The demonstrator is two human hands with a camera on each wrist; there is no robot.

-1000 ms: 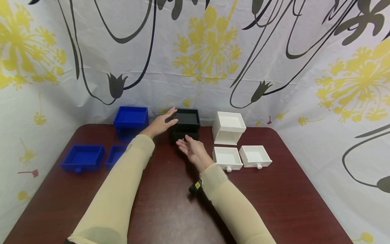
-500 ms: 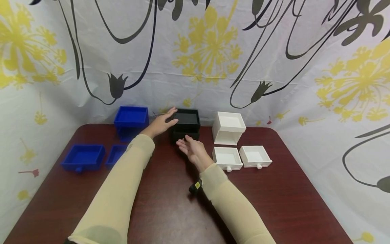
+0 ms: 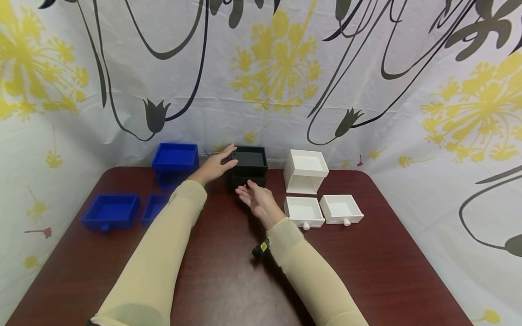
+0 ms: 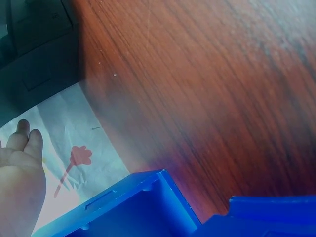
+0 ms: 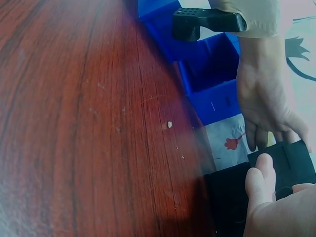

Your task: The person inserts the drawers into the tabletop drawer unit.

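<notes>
A small black cabinet (image 3: 249,158) stands at the table's back, with a black drawer (image 3: 258,181) low at its front. My left hand (image 3: 214,168) lies along the cabinet's left side, fingers extended and thumb near the front top edge. In the left wrist view only part of that left hand (image 4: 22,168) shows beside the dark cabinet. My right hand (image 3: 258,199) is palm up before the drawer, fingers loosely extended, fingertips right at its front. A round black knob (image 5: 284,192) appears between thumb and fingers of the right hand (image 5: 276,212) in the right wrist view.
Left stands a blue cabinet (image 3: 176,158) with a hollow front; a blue drawer (image 3: 111,212) and another blue drawer (image 3: 154,208) lie before it. Right stands a white cabinet (image 3: 306,170) with two white drawers (image 3: 303,210) in front. A patterned cloth (image 3: 261,90) hangs behind the table.
</notes>
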